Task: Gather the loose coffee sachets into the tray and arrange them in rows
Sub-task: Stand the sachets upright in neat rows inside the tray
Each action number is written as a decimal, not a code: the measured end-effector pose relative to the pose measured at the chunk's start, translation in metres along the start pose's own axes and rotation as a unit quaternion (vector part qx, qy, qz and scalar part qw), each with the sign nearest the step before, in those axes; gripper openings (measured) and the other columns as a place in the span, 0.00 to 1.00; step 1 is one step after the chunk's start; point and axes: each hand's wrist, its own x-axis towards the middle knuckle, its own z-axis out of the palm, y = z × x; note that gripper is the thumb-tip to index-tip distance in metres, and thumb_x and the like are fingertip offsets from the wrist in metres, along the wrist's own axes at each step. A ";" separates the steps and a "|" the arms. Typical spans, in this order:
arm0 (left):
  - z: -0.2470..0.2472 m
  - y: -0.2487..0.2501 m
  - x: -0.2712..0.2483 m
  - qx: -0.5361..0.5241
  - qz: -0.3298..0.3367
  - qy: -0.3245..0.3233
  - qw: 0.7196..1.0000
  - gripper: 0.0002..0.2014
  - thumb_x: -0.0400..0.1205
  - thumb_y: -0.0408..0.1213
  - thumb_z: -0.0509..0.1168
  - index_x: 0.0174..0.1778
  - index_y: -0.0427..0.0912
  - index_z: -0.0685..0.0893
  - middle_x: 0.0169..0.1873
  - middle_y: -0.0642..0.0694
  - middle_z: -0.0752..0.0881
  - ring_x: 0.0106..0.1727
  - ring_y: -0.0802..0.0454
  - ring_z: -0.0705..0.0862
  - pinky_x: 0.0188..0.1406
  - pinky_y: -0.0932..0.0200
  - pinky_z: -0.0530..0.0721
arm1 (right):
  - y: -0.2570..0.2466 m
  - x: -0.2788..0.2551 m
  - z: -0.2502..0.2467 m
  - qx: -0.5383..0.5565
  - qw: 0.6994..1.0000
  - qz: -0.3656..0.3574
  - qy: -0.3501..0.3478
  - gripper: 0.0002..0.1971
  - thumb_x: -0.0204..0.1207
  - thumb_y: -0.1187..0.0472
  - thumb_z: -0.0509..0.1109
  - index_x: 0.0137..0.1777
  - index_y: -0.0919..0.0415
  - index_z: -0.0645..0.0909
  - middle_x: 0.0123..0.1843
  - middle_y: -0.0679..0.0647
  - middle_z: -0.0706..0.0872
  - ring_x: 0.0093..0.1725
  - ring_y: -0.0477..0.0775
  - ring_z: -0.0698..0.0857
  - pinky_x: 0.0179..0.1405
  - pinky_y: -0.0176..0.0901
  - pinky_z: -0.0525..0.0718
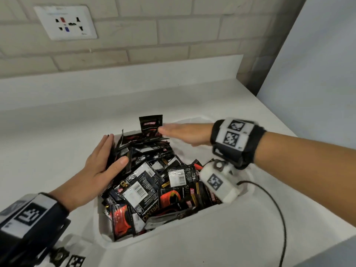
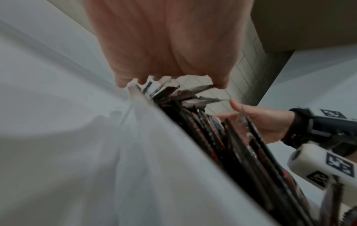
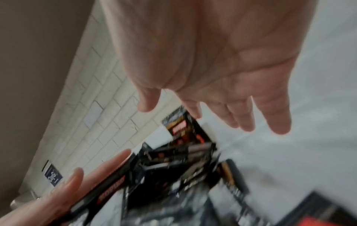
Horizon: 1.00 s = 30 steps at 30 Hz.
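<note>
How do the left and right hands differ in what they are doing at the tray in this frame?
The left hand lies flat against the left side of the sachet pile, its thumb resting on top; the right hand reaches across the far end of the tray, its fingertips at one upright sachet. The left is sharp, the right motion-blurred. Both have straight fingers, grip nothing, and wear wrist cameras.

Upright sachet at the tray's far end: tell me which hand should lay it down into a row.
Right. The right hand is open with fingertips beside the upright sachet; the left hand is flat against the sachets on the tray's left.
</note>
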 end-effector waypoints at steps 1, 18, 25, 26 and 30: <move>-0.002 0.000 -0.001 -0.001 0.003 0.012 1.000 0.63 0.46 0.88 0.44 0.78 0.63 0.39 0.74 0.70 0.42 0.74 0.75 0.40 0.73 0.65 0.43 | 0.004 -0.006 -0.007 -0.023 1.000 -0.004 0.010 0.30 0.81 0.39 0.44 0.81 0.49 0.51 0.83 0.46 0.54 0.80 0.53 0.59 0.72 0.58 0.69; 0.005 0.022 -0.043 0.001 0.119 0.095 0.988 0.32 0.66 0.81 0.45 0.68 0.87 0.47 0.73 0.78 0.52 0.77 0.75 0.51 0.70 0.66 0.57 | 0.080 -0.065 0.026 -0.201 0.980 -0.006 -0.018 0.33 0.70 0.56 0.74 0.74 0.49 0.66 0.60 0.48 0.73 0.54 0.45 0.75 0.46 0.26 0.74; 0.019 0.038 -0.049 0.009 0.147 0.047 0.988 0.35 0.65 0.81 0.45 0.70 0.82 0.46 0.75 0.77 0.50 0.78 0.75 0.48 0.69 0.70 0.56 | 0.084 -0.061 0.036 -0.184 0.983 -0.018 -0.022 0.31 0.72 0.52 0.73 0.73 0.50 0.66 0.56 0.45 0.81 0.46 0.42 0.79 0.42 0.29 0.76; 0.022 0.040 -0.050 0.019 0.149 0.033 0.988 0.36 0.65 0.81 0.45 0.70 0.81 0.45 0.74 0.78 0.49 0.77 0.76 0.47 0.67 0.73 0.57 | 0.083 -0.062 0.035 -0.183 0.983 -0.017 -0.029 0.31 0.72 0.52 0.73 0.74 0.49 0.66 0.56 0.45 0.82 0.44 0.39 0.80 0.42 0.30 0.77; 0.035 0.047 -0.054 0.085 0.171 -0.039 0.981 0.36 0.63 0.83 0.41 0.68 0.82 0.39 0.71 0.84 0.43 0.75 0.79 0.42 0.65 0.76 0.56 | 0.079 -0.063 0.020 -0.144 0.989 -0.018 -0.016 0.30 0.73 0.57 0.73 0.73 0.47 0.67 0.52 0.44 0.84 0.37 0.32 0.80 0.36 0.24 0.76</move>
